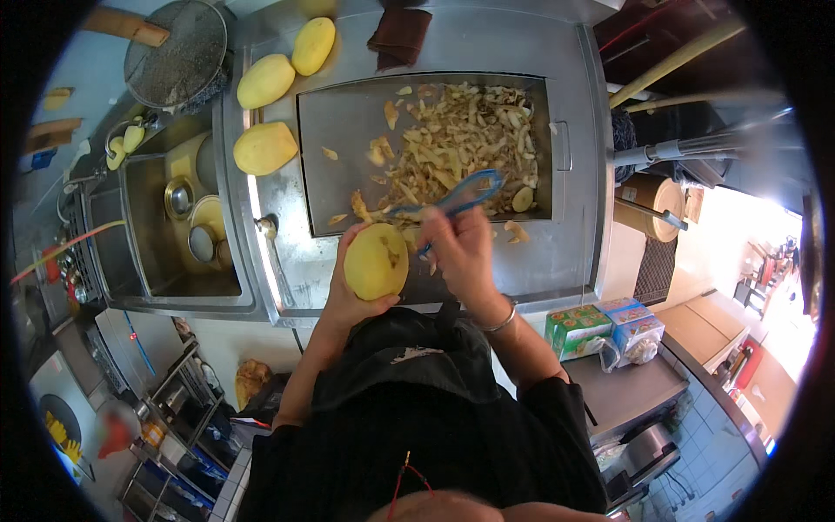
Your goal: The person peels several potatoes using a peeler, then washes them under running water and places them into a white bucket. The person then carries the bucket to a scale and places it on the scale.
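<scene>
A large peeled potato (372, 267) rests in my left hand (339, 297), my fingers wrapped around its left and lower sides. Dark spots mark its upper right face. My right hand (460, 251) grips a blue-handled peeler (483, 176), which is blurred and sits just right of the potato. Its blade is too blurred to make out. Beyond both hands, a pile of potato peels (470, 137) covers much of the recessed steel basin (339, 124). Three peeled potatoes, one nearest (264, 149), one behind it (266, 81) and one farthest (314, 46), lie left of the basin.
A metal spoon (279, 264) lies on the steel counter (313, 274) at left. Further left is a sink (147, 228) holding pots, with a round mesh strainer (176, 55) above it. A brown cloth (399, 38) lies at the back. Boxes (577, 329) stand at lower right.
</scene>
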{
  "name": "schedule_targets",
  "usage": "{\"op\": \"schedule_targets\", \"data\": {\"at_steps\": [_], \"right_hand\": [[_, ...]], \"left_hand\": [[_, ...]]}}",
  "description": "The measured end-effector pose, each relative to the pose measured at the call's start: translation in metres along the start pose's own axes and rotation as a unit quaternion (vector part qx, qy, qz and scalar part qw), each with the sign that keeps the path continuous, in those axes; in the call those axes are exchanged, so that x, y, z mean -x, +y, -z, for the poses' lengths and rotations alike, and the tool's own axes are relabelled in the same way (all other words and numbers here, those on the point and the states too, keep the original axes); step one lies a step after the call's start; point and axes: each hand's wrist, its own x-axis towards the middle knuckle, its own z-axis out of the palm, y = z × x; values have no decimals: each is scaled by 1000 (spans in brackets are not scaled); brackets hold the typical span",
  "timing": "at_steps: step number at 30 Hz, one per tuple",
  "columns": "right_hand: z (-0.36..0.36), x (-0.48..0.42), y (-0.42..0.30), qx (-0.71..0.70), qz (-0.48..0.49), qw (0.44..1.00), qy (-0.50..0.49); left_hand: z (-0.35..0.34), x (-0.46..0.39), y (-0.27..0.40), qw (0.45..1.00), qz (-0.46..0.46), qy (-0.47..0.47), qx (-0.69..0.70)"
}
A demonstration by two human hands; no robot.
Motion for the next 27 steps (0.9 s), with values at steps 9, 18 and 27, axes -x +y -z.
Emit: {"op": "schedule_targets", "data": {"at_steps": [9, 18, 27], "right_hand": [[18, -18, 1, 74, 56, 993, 74], [34, -30, 26, 77, 94, 985, 126], [-4, 3, 15, -35, -50, 998, 13]], "left_hand": [[-3, 6, 6, 995, 39, -4, 92], [-11, 5, 16, 993, 12, 24, 113], [-18, 1, 8, 994, 3, 54, 90]]}}
